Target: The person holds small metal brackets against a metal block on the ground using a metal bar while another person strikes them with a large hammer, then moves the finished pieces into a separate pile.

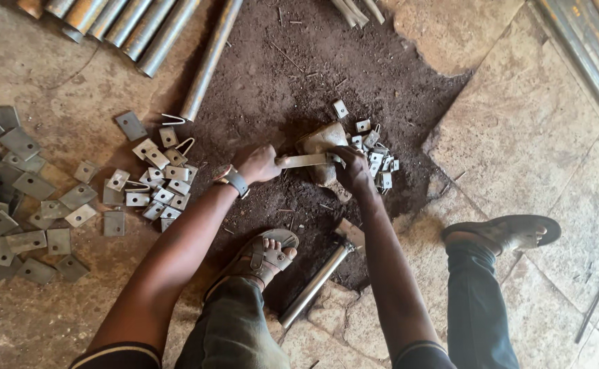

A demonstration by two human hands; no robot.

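The left hand [258,164] closes its fingers around one end of a flat metal strip [306,160]; the right hand [351,167] grips the other end, pressing it on one stone block [321,145]. Small plates [378,154], around ten, lie beside. One hammer [320,273] rests between two sandalled feet

The person squats, both bare forearms reaching forward and down between the knees. The left hand [260,164] is closed in a fist, knuckles up, with a dark band on its wrist. The right hand [351,167] sits just beside it, fingers curled downward in a pinching grip. The forearms converge, elbows spread near the knees, and both sandalled feet are planted flat.
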